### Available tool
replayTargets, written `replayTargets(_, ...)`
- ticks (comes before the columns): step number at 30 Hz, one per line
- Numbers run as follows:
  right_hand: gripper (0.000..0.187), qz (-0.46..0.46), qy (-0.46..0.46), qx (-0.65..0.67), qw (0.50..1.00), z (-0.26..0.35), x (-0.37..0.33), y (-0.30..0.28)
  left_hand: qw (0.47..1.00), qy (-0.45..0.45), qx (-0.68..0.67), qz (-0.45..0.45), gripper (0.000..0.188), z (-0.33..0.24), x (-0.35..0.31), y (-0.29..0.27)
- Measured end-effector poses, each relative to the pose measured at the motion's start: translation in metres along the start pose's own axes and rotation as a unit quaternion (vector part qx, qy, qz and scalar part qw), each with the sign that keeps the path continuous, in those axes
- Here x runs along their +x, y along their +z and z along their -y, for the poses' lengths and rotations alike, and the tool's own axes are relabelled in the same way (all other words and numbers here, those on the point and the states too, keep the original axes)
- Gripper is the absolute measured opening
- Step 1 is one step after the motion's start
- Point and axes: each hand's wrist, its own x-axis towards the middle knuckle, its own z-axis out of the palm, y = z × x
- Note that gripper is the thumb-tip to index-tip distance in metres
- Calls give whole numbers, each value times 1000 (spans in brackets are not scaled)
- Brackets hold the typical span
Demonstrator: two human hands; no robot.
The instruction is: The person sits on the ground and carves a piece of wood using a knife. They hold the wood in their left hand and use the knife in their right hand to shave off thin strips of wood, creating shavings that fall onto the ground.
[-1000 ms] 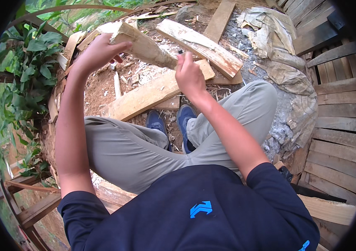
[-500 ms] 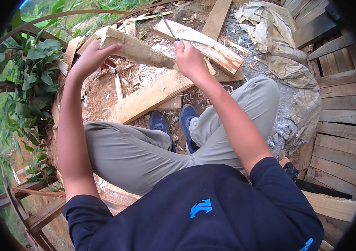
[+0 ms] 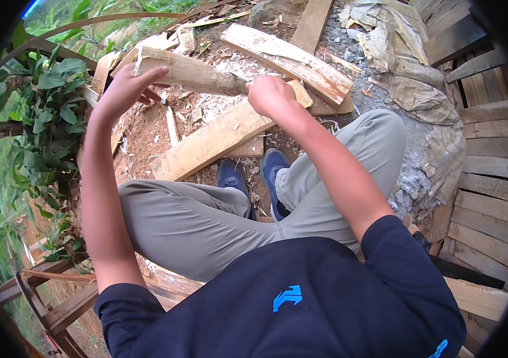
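A pale, partly shaved piece of wood (image 3: 197,73) slants across in front of me, with a ragged cut left end. My left hand (image 3: 125,89) grips that end from below, its thumb along the near side and its fingers curled underneath. At the wood's narrower right end, my right hand (image 3: 273,95) is closed around a knife. Most of the handle is hidden in the fist. The short visible stretch of blade (image 3: 239,77) points left and lies against the wood's upper edge.
Underneath lies a flat plank (image 3: 212,140) on soil strewn with shavings. Beyond it are a thick whitish board (image 3: 286,59) and another plank (image 3: 312,27). Crumpled sacking (image 3: 409,89) spreads to the right beside a slatted wooden wall (image 3: 489,173). Leafy plants (image 3: 42,119) grow at left.
My right hand has turned the knife from pointing up and away to lying leftward on the wood. The piece of wood has shifted slightly nearer, my left hand staying at its end.
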Motion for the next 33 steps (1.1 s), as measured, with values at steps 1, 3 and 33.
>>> replayTargets(1, 39, -26, 7, 18, 999, 2, -2, -5, 1000, 0, 3, 0, 54, 1, -1, 1)
replayTargets(3, 38, -77, 28, 50, 995, 0, -6, -12, 1000, 19, 1, 22, 51, -8, -1, 10)
replayTargets(33, 44, -90, -98, 304, 944, -119, 70, 124, 967, 156, 107, -170, 46, -22, 3, 33)
